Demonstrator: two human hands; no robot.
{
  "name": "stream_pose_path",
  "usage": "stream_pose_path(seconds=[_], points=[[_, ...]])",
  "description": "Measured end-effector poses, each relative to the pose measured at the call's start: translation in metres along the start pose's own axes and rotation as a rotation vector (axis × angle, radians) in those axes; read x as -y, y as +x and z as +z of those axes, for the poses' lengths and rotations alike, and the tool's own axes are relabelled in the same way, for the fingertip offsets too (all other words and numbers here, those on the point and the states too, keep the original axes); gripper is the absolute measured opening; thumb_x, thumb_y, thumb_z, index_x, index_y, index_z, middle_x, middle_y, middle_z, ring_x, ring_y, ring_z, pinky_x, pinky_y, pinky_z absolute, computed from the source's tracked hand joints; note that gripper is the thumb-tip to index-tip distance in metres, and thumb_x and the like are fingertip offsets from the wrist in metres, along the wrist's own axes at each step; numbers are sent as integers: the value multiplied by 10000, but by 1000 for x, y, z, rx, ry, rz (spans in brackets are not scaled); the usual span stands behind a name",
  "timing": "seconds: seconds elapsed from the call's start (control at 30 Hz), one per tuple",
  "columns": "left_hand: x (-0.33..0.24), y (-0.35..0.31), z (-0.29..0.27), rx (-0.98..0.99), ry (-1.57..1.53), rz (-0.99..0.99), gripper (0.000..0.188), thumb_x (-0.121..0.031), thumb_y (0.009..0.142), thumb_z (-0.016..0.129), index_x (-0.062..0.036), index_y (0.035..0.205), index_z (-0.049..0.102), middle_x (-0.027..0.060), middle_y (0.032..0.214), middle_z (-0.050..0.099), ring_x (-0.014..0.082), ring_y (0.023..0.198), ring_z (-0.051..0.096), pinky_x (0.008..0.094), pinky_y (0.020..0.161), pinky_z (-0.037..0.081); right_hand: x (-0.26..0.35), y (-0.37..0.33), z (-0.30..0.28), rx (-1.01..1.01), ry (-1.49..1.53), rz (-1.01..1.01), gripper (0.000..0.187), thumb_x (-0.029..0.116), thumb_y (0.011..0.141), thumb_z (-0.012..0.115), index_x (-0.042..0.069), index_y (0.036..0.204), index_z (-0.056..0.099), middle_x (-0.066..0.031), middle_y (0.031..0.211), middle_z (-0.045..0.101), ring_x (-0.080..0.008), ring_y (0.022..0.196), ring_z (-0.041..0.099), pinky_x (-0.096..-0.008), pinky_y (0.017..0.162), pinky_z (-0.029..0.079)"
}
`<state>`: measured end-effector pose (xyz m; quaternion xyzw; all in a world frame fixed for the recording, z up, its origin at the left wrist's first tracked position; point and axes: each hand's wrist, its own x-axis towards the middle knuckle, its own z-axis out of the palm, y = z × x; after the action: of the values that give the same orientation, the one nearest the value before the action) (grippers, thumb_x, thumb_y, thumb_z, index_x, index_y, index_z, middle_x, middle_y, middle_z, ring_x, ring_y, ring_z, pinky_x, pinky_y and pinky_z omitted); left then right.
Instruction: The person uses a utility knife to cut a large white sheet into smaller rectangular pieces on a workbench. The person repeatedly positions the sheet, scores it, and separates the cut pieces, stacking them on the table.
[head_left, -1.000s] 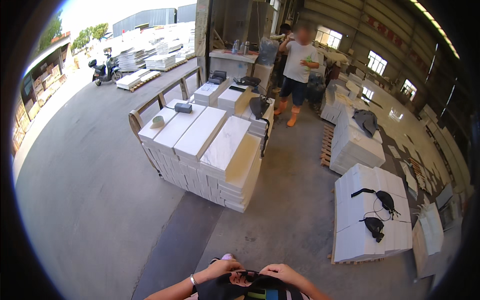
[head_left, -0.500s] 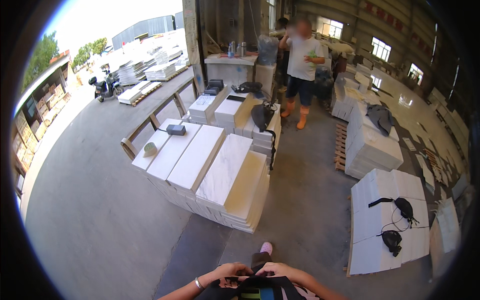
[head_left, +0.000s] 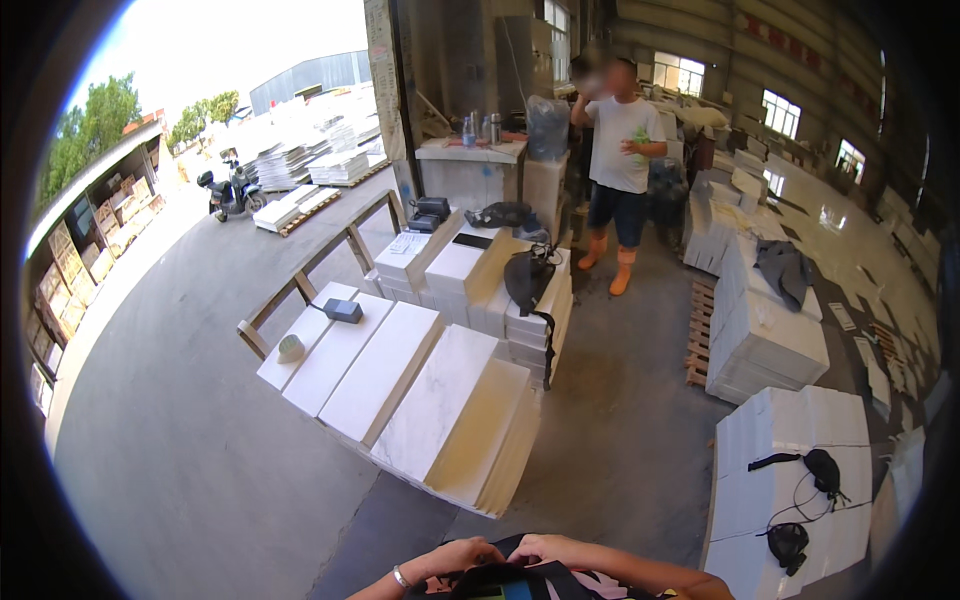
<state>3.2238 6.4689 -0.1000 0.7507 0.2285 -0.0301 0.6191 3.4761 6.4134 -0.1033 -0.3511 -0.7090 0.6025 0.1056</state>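
Observation:
Low in the picture, close to my body, my left hand (head_left: pixel 466 554) and my right hand (head_left: pixel 546 549) are side by side at dark fabric or strapping (head_left: pixel 515 572) on my front. Fingers of both hands curl inward, and whatever they grip is hidden. A bracelet (head_left: pixel 400 577) circles my left wrist. Ahead of my hands, apart from them, stands a stack of white stone slabs (head_left: pixel 440 400). On it sit a grey block (head_left: pixel 343 311) and a greenish roll, perhaps tape (head_left: pixel 291 348).
Behind are more slabs with a phone (head_left: pixel 472 241), black devices (head_left: pixel 428 212) and a black bag (head_left: pixel 528 280). At right, another slab stack (head_left: pixel 790 500) bears black straps and pouches (head_left: pixel 787 542). A person in orange boots (head_left: pixel 620 270) stands beyond. A scooter (head_left: pixel 232 190) is outside.
The view has shifted, so the slabs appear lower in the picture and my foot has left it. My hands stay together at my front. The person still stands in the aisle.

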Motion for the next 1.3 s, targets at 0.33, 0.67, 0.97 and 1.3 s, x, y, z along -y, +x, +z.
stream_pose_path(seconds=[0.33,0.67,0.97,1.3], points=[[-22,53,-50,258,324,237,379,-214,850,591,-31,1181,607,164,1014,625,316,1016,587,367,885,449,-5,-20,-27,-155,-95,177,431,454,897,614,145,1195,651,-100,1021,639,-215,962,624,-347,850,488],[-51,81,-64,364,253,262,348,-317,869,618,-35,1069,579,225,1025,623,376,1007,597,410,850,454,-18,-35,-18,-281,92,154,389,225,914,633,112,1281,570,-49,1008,642,-184,936,605,-331,864,480],[-37,79,-61,362,29,61,315,-290,899,647,-30,1064,580,102,925,642,198,874,617,316,748,468,-9,-25,-17,-303,33,272,387,225,865,701,70,1202,593,-47,946,659,-176,858,615,-311,792,500],[-16,75,-60,394,-444,-183,347,-137,917,650,-21,1211,508,29,977,617,71,880,560,215,792,457,-16,-6,-30,-216,554,259,322,96,781,778,53,1045,598,23,831,575,-61,758,529,-204,612,419]])
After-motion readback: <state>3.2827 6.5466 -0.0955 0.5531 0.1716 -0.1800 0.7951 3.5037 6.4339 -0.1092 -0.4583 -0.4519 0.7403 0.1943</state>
